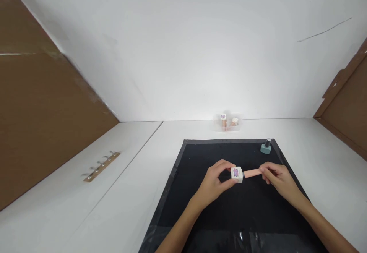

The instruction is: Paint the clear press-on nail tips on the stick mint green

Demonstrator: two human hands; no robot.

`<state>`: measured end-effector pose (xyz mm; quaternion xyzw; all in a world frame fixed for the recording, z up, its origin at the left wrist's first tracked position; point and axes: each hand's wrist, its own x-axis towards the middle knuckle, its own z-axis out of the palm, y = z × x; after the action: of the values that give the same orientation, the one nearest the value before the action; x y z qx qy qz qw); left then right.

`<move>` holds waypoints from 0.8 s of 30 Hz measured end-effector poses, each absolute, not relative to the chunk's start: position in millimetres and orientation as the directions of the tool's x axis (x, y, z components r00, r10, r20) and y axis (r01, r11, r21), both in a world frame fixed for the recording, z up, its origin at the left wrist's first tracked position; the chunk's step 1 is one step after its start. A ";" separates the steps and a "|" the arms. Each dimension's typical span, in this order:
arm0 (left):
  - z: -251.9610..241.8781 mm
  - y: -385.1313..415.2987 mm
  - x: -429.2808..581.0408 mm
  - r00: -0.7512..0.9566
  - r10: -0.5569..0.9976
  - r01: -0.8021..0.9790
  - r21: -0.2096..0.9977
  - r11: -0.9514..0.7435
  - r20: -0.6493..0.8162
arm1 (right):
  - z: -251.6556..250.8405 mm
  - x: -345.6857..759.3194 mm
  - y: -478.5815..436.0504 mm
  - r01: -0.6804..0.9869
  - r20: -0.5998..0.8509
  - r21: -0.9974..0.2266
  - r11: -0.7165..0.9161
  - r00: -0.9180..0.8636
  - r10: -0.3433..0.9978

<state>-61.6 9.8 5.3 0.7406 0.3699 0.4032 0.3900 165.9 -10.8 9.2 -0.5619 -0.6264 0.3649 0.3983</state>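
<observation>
Over a black mat (200, 207) both my hands hold one small object between them: a white cube-shaped base with a purple sticker (236, 174), from which a peach-coloured finger-shaped piece (252, 173) sticks out to the right. My left hand (218, 180) is closed around the white base. My right hand (276, 176) pinches the outer end of the peach piece. A small teal nail-polish bottle with a dark cap (266, 146) stands upright on the mat's far right corner.
A clear container (228, 124) holding more peach finger pieces on white bases sits at the back by the white wall. A wooden strip with metal hooks (101, 166) lies on the white table at left. Brown boards stand at both sides.
</observation>
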 end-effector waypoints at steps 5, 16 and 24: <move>1.0 9.8 -59.7 0.356 0.873 0.218 0.879 -0.424 0.332 | 4.4 164.1 -11.6 0.419 0.046 -0.906 0.061 -0.047 0.998; -5.3 7.6 -55.7 0.383 0.867 0.183 0.894 -0.409 0.318 | 2.5 171.9 -7.9 0.337 -0.026 -0.941 -0.001 -0.070 0.997; -1.9 7.6 -56.2 0.354 0.866 0.195 0.877 -0.439 0.354 | 20.1 175.6 -10.9 0.116 0.016 -0.992 0.044 -0.227 0.974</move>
<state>-56.2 7.6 -1.9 0.7274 0.3644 0.4360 0.3846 175.6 -10.9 20.1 -0.4616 -0.5901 0.5148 0.4167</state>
